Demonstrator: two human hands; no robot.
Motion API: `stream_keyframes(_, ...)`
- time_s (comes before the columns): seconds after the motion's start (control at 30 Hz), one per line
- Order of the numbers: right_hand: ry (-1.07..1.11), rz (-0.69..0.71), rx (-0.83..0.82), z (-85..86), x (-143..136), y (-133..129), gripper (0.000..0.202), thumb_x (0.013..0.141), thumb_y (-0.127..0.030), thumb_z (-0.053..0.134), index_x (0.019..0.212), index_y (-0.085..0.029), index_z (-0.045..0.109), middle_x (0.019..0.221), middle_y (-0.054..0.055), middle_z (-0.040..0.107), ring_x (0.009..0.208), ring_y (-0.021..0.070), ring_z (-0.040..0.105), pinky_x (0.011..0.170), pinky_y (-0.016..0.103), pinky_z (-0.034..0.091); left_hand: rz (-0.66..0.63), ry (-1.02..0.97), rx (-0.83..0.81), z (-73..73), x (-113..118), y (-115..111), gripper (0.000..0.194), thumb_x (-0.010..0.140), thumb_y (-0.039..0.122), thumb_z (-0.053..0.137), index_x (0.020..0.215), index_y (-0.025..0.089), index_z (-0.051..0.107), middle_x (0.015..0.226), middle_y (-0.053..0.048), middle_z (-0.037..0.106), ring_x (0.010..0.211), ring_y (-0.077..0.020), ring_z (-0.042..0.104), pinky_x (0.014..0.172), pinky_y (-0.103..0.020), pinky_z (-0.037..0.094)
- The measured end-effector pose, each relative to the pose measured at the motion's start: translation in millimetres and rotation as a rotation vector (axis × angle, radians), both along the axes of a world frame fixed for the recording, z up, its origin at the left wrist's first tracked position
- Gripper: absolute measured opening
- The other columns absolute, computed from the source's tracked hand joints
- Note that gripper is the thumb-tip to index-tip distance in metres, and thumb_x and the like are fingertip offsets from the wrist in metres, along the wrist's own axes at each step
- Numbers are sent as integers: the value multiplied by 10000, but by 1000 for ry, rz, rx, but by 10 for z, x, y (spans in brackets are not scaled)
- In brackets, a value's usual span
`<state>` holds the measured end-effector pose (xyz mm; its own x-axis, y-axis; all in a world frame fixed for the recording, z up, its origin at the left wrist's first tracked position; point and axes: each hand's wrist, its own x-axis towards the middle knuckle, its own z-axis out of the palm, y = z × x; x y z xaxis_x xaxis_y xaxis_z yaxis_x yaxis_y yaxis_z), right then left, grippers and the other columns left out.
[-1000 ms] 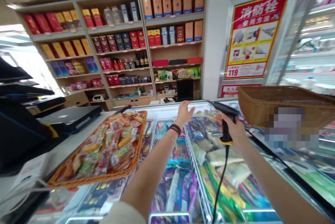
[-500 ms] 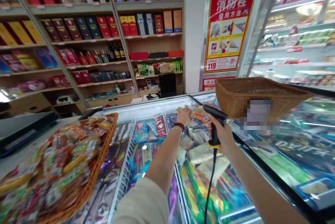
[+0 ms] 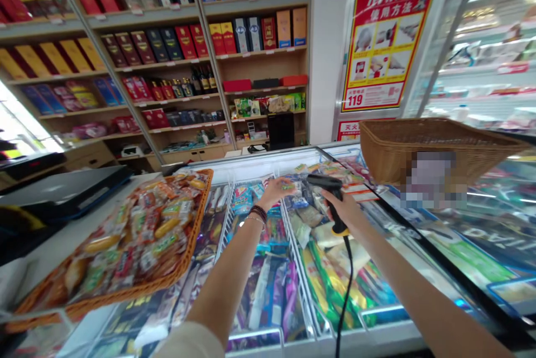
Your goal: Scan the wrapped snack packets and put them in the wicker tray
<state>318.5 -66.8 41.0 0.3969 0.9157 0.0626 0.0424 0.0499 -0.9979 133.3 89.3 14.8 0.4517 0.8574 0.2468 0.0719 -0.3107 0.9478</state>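
Observation:
My left hand (image 3: 273, 192), with beads round its wrist, is above the freezer, its fingers closed round a small wrapped snack (image 3: 287, 186) that is partly hidden. My right hand (image 3: 344, 210) grips a black barcode scanner (image 3: 324, 181) with a yellow-edged handle base and a hanging cable. The scanner's head points left, towards the wrapped snack, a short gap away. Below both hands, the chest freezer (image 3: 247, 163) holds ice creams in bright wrappers in white wire baskets. More small wrapped snacks (image 3: 322, 168) lie behind the scanner.
An orange woven tray (image 3: 200, 229) heaped with wrapped sausages and buns stands at the left. A brown wicker basket (image 3: 385, 151) rests on the right side of the freezer. A black rail (image 3: 422, 243) crosses the freezer. Shelves of boxed bottles (image 3: 247, 6) line the back wall.
My left hand has moved left, away from the pile of snacks, with a small wrapped one in it. The scanner's head has swung to point left. The view has shifted slightly left.

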Motion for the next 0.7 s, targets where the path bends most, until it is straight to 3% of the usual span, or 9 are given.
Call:
stream_keyframes(0.1, -82, 87, 17, 18, -74, -6, 428, 701, -577, 762, 669, -225, 520, 531, -38, 556, 338, 118, 498, 337, 248, 367, 110, -180, -190, -11, -190, -119, 365, 586, 228, 917, 867, 157, 695, 853, -74, 757, 845, -227, 707, 917, -427, 537)
stream_keyframes(0.2, -209, 125, 69, 86, -156, -40, 464, 714, -644, 718, 681, -235, 501, 535, -41, 555, 331, 122, 491, 348, 262, 365, 130, -313, -305, 4, -303, -200, 395, 575, 198, 920, 897, 169, 694, 801, -52, 750, 846, -223, 713, 936, -418, 530)
stream_keyframes(0.37, -422, 181, 36, 218, -289, -149, 427, 788, -635, 636, 688, -247, 487, 440, -36, 527, 348, 148, 505, 408, 272, 377, 45, -549, -306, 50, -406, -289, 324, 660, 263, 870, 928, 180, 708, 827, -46, 744, 948, -216, 706, 947, -341, 508)
stream_keyframes(0.53, -540, 247, 16, 226, -390, -211, 405, 817, -640, 577, 725, -258, 481, 415, -25, 534, 386, 178, 534, 457, 286, 386, 75, -695, -379, 26, -479, -336, 188, 682, 185, 839, 799, 195, 692, 716, -12, 686, 865, -168, 686, 880, -284, 508)
stream_keyframes(0.7, -677, 203, 1, 231, -459, -247, 367, 844, -602, 543, 741, -252, 506, 427, -11, 560, 414, 191, 556, 500, 297, 401, 47, -746, -351, -16, -503, -370, 163, 706, 189, 833, 755, 177, 678, 747, -13, 672, 844, -147, 670, 881, -268, 500)
